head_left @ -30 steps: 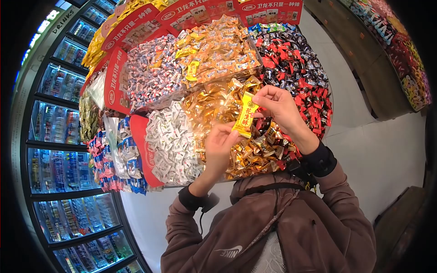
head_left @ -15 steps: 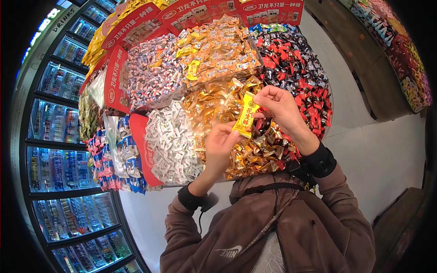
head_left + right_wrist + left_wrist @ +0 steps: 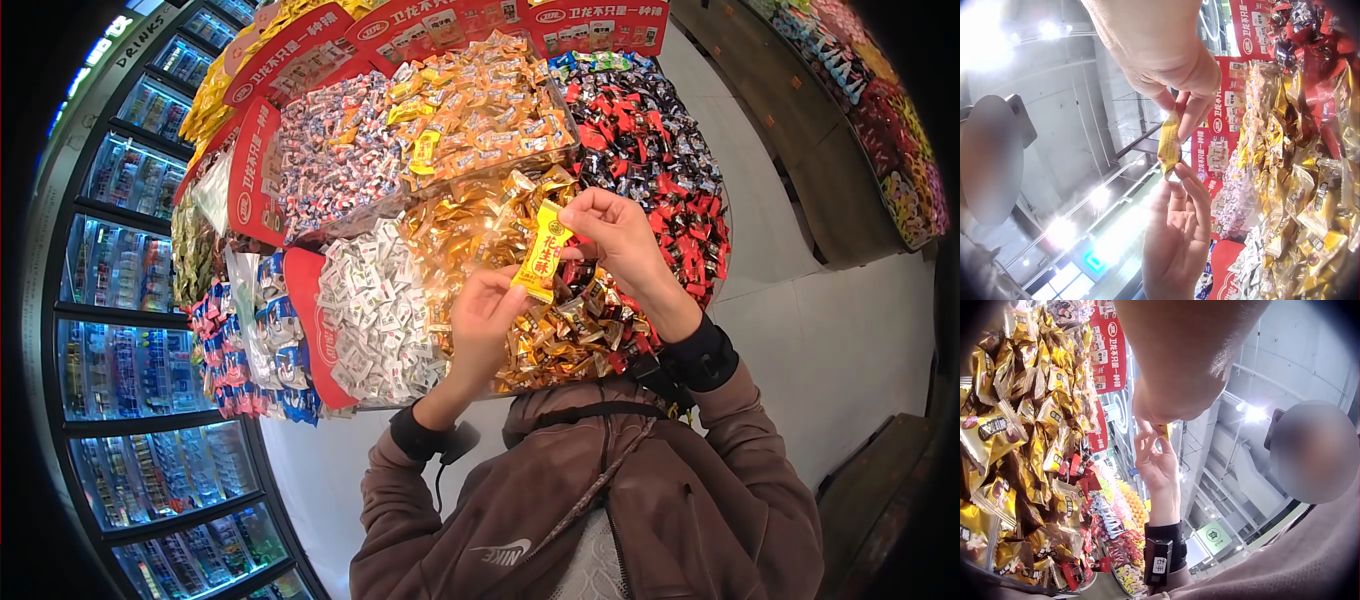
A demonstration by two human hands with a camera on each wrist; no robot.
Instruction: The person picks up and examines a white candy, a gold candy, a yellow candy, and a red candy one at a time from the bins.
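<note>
A yellow-wrapped candy with red lettering is held above the gold-wrapped candies. The left hand pinches its lower end between thumb and fingers. At the upper end, the right hand pinches the wrapper's crimped edge. Seen from the right wrist, the candy stretches between both hands, its wrapper whole. The left wrist view has the candy mostly hidden behind the left hand, with the right hand beyond it.
White-wrapped candies lie left of the gold ones, beyond which runs a red divider. Black and red candies fill the right side. Orange-wrapped candies sit in a raised clear bin at the back. Drinks fridges line the left.
The candy tilts very slightly between the fingers. Both hands keep their hold and stay in nearly the same place.
</note>
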